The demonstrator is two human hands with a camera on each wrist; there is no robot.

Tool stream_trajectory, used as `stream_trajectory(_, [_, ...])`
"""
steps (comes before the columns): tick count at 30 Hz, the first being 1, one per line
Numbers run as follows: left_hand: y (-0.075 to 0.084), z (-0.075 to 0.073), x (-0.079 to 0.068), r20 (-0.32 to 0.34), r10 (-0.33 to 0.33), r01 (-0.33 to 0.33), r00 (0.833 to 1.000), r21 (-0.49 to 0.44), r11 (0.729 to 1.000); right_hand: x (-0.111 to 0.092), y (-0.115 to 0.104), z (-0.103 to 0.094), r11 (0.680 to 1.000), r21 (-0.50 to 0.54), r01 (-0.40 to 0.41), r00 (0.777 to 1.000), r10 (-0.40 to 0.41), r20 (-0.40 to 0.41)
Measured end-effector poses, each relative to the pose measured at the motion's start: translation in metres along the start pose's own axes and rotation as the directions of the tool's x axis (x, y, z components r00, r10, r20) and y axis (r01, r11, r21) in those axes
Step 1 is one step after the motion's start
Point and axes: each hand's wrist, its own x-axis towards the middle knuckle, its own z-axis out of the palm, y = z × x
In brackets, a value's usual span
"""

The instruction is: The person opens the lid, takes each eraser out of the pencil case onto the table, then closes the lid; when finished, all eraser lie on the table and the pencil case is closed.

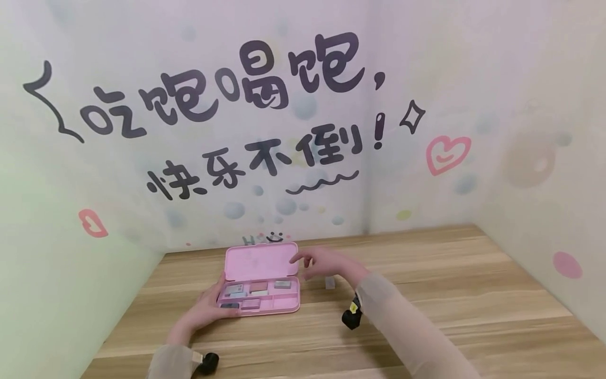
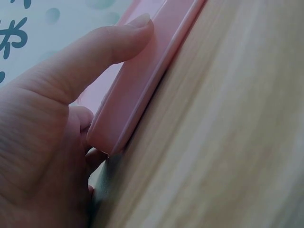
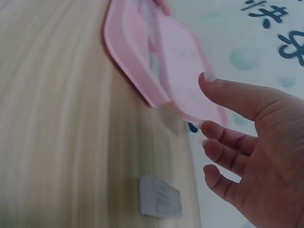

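Note:
A pink plastic case [image 1: 286, 310] lies on the table, its lid [image 1: 260, 261] raised at the back. My left hand [image 1: 208, 308] holds the case's left end, thumb along the front wall and fingers round the side. Several small blocks, grey, reddish and dark, sit in its compartments, among them a grey block [image 1: 283, 284] at the back right. My right hand [image 1: 326, 261] hovers beside the lid's right edge, holding nothing; the right wrist view shows its thumb and fingers [image 3: 221, 185] spread apart. Near that hand, a small grey-white block [image 3: 160, 197] rests on the table.
The wood-grain table [image 1: 426, 295] runs back to a wall [image 1: 303, 210] printed with dark lettering, right behind the raised lid. Side walls stand at the left and right. Black wrist-worn devices [image 1: 351, 318] hang below both sleeves.

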Motion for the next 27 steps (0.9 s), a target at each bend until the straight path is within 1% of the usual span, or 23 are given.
stream_trajectory(4, [0.002,0.001,0.000,0.002,-0.006,0.007,1.000,-0.010,1.000,0.010,-0.004,0.012,0.998,-0.061,0.030,0.999,-0.028,0.026])
stream_trajectory(9, [0.002,0.002,0.000,0.002,-0.002,0.002,1.000,-0.011,1.000,0.021,-0.009,0.021,0.990,-0.132,0.046,0.999,-0.043,0.027])
stream_trajectory(12, [0.000,0.002,0.001,-0.001,0.009,-0.009,1.000,0.003,1.000,0.025,-0.011,0.026,0.982,-0.178,0.054,0.998,-0.051,0.022])
stream_trajectory(16, [-0.002,0.002,0.001,-0.001,0.014,-0.014,1.000,0.010,1.000,0.028,-0.011,0.033,0.972,-0.227,0.055,0.998,-0.053,0.016])
stream_trajectory(20, [-0.003,0.002,0.002,-0.003,0.016,-0.016,1.000,-0.018,1.000,0.029,-0.012,0.039,0.970,-0.240,0.046,0.999,-0.044,0.016])
stream_trajectory(24, [-0.003,0.001,0.002,-0.006,0.010,-0.010,1.000,-0.037,0.999,0.029,-0.016,0.041,0.963,-0.266,0.051,0.999,-0.048,0.021])
stream_trajectory(27, [-0.003,0.000,0.002,-0.007,0.003,-0.003,1.000,-0.030,1.000,0.031,-0.017,0.042,0.954,-0.296,0.055,0.998,-0.049,0.028])
